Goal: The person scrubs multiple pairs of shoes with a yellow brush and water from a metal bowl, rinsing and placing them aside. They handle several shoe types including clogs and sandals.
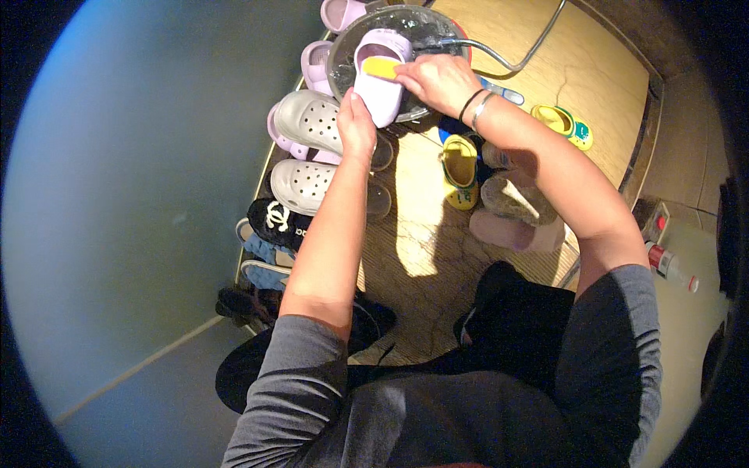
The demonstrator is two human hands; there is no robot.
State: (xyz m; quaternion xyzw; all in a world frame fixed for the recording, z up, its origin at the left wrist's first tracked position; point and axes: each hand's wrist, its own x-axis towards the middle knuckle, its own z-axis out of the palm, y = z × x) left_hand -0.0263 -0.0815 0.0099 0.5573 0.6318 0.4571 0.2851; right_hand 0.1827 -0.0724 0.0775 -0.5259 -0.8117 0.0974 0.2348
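Observation:
My left hand [357,128] grips a light purple foam clog [380,99] by its side, above a round basin of water [342,70]. My right hand [439,82] holds a yellow scrubber [380,68], a sponge or brush, at the opening of the clog. A metal shower hose [491,52] runs into the basin from the right. Grey perforated clogs [310,117] lie just left of my left hand, with more light purple clogs [318,67] beside the basin. A yellow child's clog [460,169] lies below my right hand.
Black slippers [275,222] and blue slippers [263,251] line the wall at the left. Brown and pink slippers [497,231] lie under my right forearm. Another yellow clog [553,120] and a blue-strapped item [503,92] are farther right. A plastic bottle [670,266] lies at the far right.

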